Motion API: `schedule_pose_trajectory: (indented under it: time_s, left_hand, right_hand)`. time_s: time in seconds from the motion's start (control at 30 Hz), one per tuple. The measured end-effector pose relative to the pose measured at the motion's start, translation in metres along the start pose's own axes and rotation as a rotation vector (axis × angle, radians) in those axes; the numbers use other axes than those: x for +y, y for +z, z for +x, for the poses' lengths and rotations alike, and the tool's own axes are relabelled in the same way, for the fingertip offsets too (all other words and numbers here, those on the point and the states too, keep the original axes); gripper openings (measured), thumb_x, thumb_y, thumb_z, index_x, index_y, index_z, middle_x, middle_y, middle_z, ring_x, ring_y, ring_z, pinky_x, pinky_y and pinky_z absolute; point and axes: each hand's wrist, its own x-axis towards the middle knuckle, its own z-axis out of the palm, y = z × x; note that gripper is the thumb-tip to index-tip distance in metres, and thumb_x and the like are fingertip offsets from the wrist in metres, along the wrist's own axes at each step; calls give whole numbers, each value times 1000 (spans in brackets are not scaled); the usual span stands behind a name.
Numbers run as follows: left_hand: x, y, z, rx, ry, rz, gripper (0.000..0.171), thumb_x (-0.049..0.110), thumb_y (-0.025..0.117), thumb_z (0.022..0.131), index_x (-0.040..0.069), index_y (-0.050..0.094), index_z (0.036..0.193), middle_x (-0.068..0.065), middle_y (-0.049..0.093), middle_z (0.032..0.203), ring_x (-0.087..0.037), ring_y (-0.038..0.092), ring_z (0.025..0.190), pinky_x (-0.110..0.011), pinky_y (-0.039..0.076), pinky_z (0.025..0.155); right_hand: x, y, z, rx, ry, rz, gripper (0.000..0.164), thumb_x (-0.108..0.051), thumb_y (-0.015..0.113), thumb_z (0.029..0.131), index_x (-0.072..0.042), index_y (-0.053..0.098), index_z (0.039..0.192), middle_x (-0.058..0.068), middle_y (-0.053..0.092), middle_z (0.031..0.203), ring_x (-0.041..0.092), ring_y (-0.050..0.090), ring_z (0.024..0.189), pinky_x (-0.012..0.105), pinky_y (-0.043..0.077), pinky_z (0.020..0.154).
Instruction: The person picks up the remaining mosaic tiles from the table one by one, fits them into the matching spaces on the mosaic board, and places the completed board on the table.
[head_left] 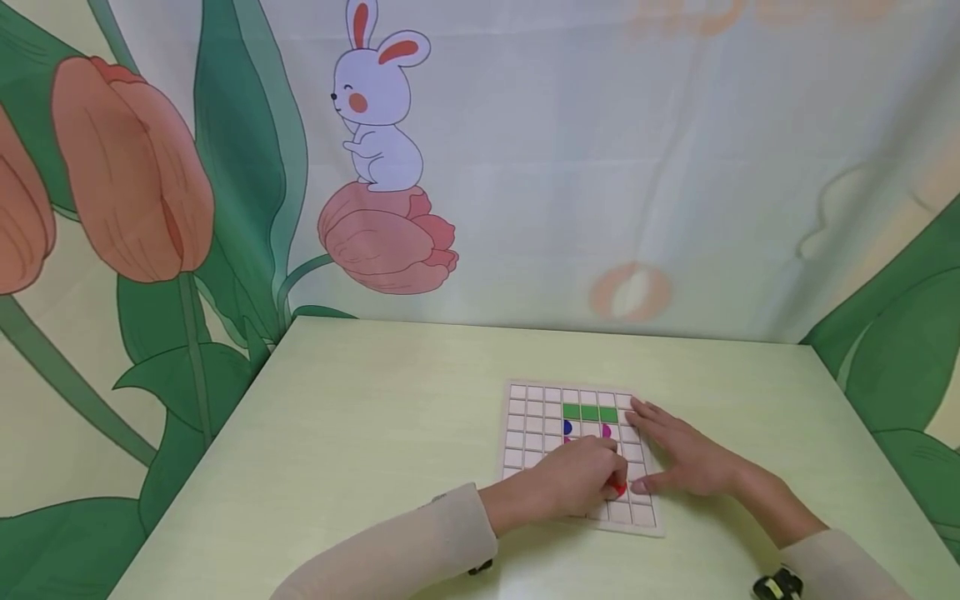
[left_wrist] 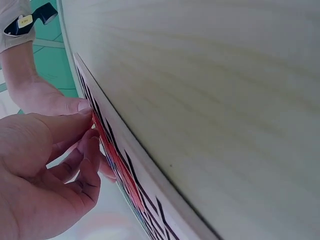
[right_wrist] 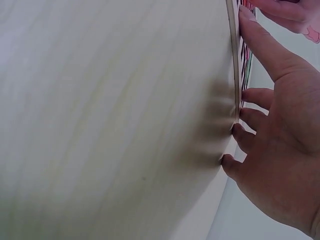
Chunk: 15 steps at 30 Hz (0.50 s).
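A white square board [head_left: 516, 429] with a grid of dark lines lies flat on the table. My left hand [head_left: 573, 479] reaches over its lower part, pinching a small red piece [head_left: 619, 489] between thumb and fingertips at the board's surface. That piece is mostly hidden by the fingers, so its full shape cannot be told. My right hand [head_left: 693, 457] lies along the board's right side, thumb and fingers spread, fingertips on the edge. On the grid are a green strip [head_left: 590, 412], a blue rounded shape [head_left: 567, 427] and a magenta rounded shape [head_left: 607, 431].
The pale table [head_left: 375, 417] extends around the board on all sides. Behind it hangs a cloth backdrop [head_left: 525, 167] printed with tulips and a rabbit. Dark wrist devices [head_left: 778, 583] sit at both cuffs.
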Motion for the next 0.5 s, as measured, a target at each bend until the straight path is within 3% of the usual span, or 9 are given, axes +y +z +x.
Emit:
schedule_pose_trajectory:
  time_s: [0.3, 0.5]
  left_hand:
    - [1, -5, 1, -16, -7, 62, 5, 25, 78, 99, 28, 81, 102, 15, 61, 94, -4, 54, 88, -17, 49, 80]
    - [-5, -8, -2, -50, 41, 12, 14, 24, 77, 100, 26, 82, 113, 15, 63, 98, -3, 53, 89, -14, 47, 81]
  right_hand:
    - [2, -1, 2, -8, -3, 0, 109, -58, 84, 85, 1, 35, 163, 23, 19, 173, 53, 15, 157, 71, 19, 120]
    - [2, 0, 1, 6, 1, 3, 108, -57, 84, 85, 1, 36, 162, 24, 20, 173, 53, 16, 156, 71, 21, 120]
